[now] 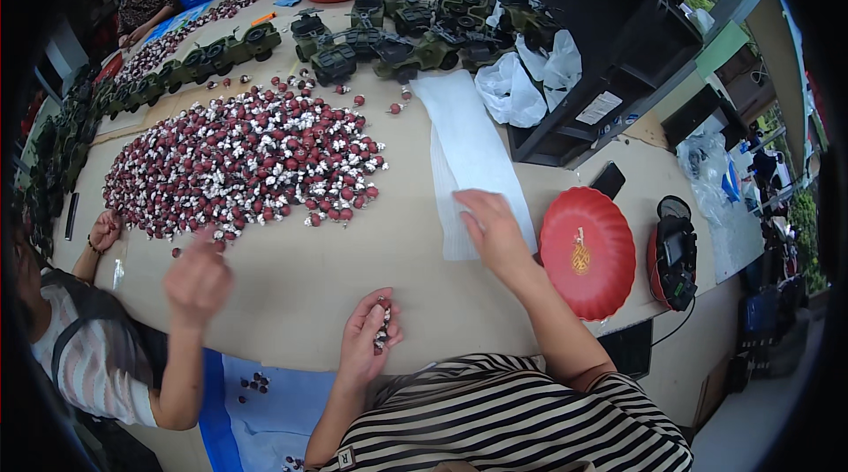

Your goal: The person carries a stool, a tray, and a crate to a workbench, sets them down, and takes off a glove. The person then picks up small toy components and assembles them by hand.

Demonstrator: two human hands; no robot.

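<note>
My left hand (367,335) is closed around several small red, white and dark figure-like pieces (382,328) near the table's front edge. My right hand (490,229) reaches over the right edge of a white foam sheet (468,158). Its fingers are extended and apart, with nothing seen in them. Just right of that forearm lies a red scalloped tray (609,225) with a gold mark in its middle and what looks like one small piece beside the mark. A large heap of similar red and white pieces (247,158) spreads over the table to the left.
A co-worker's blurred hand (199,282) is close by on the left. Green toy vehicles (389,35) crowd the back near a black crate (609,39). A phone (608,179) lies by the tray. Some pieces (254,382) rest on blue cloth below the table edge.
</note>
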